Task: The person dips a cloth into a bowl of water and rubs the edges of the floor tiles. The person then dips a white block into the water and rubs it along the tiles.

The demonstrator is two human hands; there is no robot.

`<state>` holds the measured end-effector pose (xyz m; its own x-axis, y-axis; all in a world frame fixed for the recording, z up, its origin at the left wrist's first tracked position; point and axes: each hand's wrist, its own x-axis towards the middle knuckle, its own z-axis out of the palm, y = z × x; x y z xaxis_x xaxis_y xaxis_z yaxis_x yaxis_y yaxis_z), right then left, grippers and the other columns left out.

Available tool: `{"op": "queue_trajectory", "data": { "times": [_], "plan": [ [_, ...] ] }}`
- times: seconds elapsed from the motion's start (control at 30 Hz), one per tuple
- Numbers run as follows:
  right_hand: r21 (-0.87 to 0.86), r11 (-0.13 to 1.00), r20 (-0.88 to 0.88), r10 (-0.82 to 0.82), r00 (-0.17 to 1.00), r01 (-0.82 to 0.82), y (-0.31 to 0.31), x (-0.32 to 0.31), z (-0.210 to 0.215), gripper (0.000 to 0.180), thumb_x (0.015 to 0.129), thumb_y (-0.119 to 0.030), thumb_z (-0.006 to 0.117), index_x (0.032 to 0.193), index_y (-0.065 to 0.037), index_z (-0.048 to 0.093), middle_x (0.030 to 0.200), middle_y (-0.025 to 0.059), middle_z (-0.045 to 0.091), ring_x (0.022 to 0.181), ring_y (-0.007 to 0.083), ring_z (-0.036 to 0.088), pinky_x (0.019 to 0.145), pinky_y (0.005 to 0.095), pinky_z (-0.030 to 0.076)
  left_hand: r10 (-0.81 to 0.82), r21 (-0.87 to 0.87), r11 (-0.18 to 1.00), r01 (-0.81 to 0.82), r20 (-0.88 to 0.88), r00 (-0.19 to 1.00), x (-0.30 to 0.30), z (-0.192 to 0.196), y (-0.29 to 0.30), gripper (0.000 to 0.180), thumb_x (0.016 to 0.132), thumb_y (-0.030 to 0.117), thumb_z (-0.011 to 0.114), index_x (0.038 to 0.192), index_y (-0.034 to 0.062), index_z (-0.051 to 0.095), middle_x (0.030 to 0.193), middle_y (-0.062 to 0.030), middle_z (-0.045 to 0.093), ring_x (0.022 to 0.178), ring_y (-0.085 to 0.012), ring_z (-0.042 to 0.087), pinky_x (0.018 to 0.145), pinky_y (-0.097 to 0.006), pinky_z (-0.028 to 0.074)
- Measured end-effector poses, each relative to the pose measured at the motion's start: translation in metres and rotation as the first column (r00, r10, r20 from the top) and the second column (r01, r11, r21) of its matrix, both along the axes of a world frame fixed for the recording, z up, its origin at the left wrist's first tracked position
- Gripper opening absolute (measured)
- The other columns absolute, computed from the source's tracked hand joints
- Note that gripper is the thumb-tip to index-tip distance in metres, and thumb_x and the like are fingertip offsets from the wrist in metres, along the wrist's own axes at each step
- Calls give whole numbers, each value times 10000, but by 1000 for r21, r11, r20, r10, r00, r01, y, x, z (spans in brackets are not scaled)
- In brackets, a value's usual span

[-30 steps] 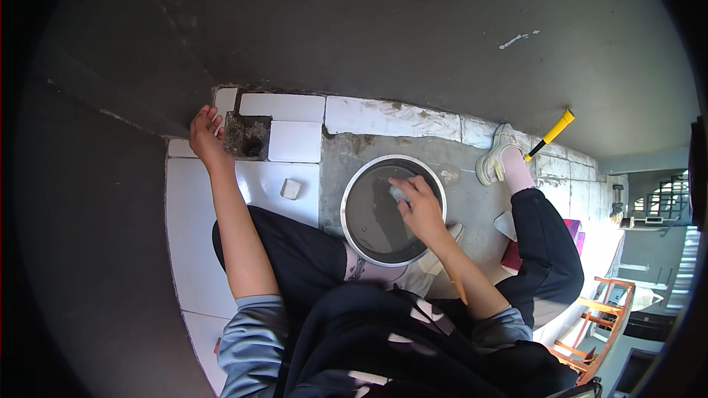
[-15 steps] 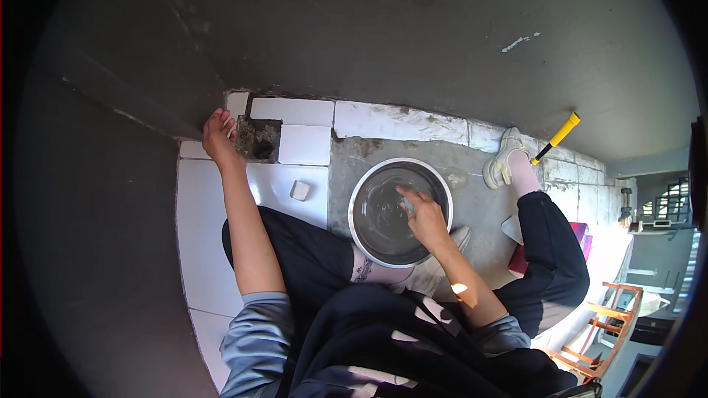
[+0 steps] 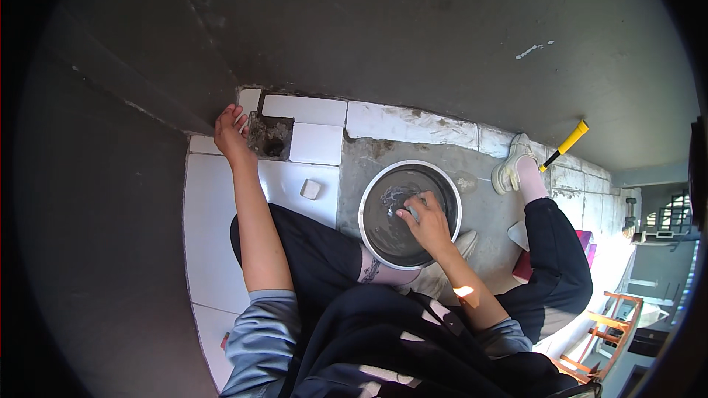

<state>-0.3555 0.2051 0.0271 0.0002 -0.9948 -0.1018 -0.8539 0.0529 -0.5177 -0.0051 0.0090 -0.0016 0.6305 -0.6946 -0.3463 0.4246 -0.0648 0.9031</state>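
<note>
A round metal basin point(image 3: 363, 230) of grey, watery liquid point(image 3: 385, 227) stands on bare cement between my feet. My right hand point(image 3: 431, 227) is over the liquid inside it, fingers closed around a small pale grey-blue piece point(image 3: 414, 213) that they mostly hide. At the wall corner, my left hand point(image 3: 233, 133) rests beside a rough square hole point(image 3: 274, 137) in the white tiling. Its fingers are loosely bent and apart, with nothing seen in them. A small whitish block point(image 3: 310, 189) lies on the white floor tile point(image 3: 221, 206) near my left knee.
A dark grey wall point(image 3: 413, 22) rises behind the row of white tiles point(image 3: 413, 124). A yellow-and-black handle point(image 3: 568, 141) leans near my right shoe point(image 3: 512, 166). A magenta box point(image 3: 522, 267) sits by my right leg, and an orange-brown frame point(image 3: 616, 317) stands farther right.
My right hand has shifted within the basin, and the liquid's ripples have changed. My left hand stays beside the hole. The whole view has shifted slightly.
</note>
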Motion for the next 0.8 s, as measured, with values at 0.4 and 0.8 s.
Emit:
{"op": "queue_trajectory", "data": {
  "times": [0.4,0.8],
  "plan": [
    [-137,987,-20,86,996,-88,-13,7,22,115,868,-188,659,882,-75,676,820,113,642,729,317,653,611,412,523,-9,21,1000,9,-11,1000,1,2,1,323,900,305,558,1147,106,621,1063,1,659,933,-117,581,788,-256,392],
    [-196,980,-111,21,994,-42,-5,-2,-3,245,883,-253,662,777,-39,604,753,132,623,666,329,624,577,418,498,7,7,1000,-7,-15,1000,-1,5,2,285,887,299,572,1093,109,629,1014,1,662,898,-121,576,751,-258,394]
  ]
}}
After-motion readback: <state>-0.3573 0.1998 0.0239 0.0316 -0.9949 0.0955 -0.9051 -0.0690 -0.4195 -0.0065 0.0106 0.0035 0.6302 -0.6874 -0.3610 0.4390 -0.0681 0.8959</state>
